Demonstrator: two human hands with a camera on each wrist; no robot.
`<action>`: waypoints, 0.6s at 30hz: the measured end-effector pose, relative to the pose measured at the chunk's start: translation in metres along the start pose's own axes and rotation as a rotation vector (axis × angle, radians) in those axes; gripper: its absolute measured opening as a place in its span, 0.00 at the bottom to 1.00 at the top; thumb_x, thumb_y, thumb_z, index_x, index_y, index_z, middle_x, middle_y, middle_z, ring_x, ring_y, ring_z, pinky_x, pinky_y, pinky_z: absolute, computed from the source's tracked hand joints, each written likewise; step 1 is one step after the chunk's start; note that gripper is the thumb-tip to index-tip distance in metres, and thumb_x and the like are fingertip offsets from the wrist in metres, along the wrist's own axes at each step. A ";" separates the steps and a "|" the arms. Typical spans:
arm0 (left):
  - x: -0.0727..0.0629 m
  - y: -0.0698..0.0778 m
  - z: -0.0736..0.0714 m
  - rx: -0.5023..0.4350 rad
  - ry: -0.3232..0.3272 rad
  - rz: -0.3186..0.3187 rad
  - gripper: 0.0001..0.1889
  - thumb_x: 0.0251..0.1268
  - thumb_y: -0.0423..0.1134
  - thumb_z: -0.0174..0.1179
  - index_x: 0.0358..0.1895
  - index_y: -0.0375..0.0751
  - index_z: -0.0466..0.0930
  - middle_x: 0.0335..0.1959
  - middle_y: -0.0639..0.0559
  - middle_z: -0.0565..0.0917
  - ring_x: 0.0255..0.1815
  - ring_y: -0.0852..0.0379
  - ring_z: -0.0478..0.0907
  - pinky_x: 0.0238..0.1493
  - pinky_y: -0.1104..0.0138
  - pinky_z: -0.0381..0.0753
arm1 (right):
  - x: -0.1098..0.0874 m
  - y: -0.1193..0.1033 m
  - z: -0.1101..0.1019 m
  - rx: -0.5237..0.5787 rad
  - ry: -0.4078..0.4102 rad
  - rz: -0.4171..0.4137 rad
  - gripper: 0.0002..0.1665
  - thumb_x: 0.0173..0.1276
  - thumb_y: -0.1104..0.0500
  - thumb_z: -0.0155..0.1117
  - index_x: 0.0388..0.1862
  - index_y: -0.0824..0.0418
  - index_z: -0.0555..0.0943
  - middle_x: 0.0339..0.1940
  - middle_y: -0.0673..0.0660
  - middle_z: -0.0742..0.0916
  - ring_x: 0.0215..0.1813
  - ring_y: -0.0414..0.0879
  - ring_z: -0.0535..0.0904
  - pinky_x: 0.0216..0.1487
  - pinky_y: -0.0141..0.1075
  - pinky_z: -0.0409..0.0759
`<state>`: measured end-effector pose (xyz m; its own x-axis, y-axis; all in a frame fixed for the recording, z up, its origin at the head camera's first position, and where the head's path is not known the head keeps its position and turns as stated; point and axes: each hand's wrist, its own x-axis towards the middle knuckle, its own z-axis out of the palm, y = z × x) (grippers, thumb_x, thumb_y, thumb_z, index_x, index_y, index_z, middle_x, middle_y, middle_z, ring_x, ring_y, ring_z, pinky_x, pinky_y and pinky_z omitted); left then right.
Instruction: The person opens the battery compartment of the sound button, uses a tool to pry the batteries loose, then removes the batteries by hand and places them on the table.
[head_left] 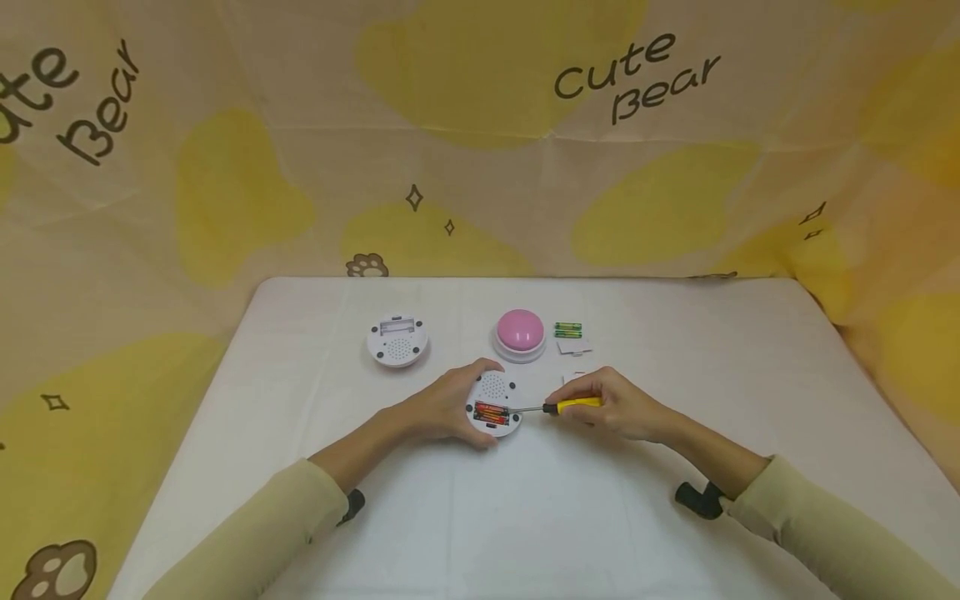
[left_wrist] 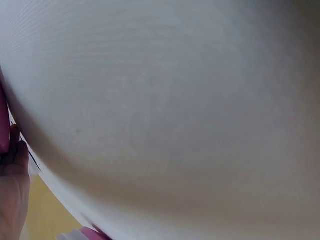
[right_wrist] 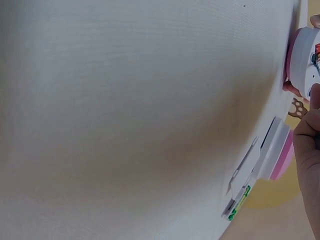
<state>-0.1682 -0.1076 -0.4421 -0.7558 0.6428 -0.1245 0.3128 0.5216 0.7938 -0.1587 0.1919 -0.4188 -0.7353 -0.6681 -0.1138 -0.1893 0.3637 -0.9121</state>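
My left hand (head_left: 444,407) grips a round white push-button device (head_left: 493,385) by its rim, thumb on the near side and fingers on the far side. Its underside faces up, with speaker holes and an uncovered battery compartment holding two red batteries (head_left: 491,413). In my right hand (head_left: 621,406) is a screwdriver (head_left: 579,403) with a yellow and black handle, its metal tip at the right end of the batteries. The right wrist view catches the device's white side (right_wrist: 300,60) at its edge; the left wrist view shows only part of its pink dome (left_wrist: 4,122).
Behind the left hand lies another upturned device (head_left: 397,342), its battery compartment uncovered. A pink-domed button (head_left: 520,332) stands upright beside two green batteries (head_left: 567,330) and a white battery cover (head_left: 574,347). Another white piece (head_left: 570,379) is partly hidden behind the right hand.
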 end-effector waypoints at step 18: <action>0.001 0.000 0.000 -0.013 0.003 0.000 0.53 0.40 0.46 0.82 0.72 0.45 0.60 0.56 0.57 0.76 0.54 0.60 0.73 0.60 0.61 0.72 | -0.004 -0.004 -0.004 -0.019 -0.019 0.002 0.15 0.70 0.66 0.63 0.54 0.64 0.85 0.50 0.57 0.88 0.44 0.48 0.78 0.36 0.29 0.72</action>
<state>-0.1684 -0.1070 -0.4424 -0.7578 0.6408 -0.1228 0.3050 0.5144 0.8015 -0.1576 0.1959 -0.4135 -0.7235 -0.6794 -0.1227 -0.2005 0.3769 -0.9043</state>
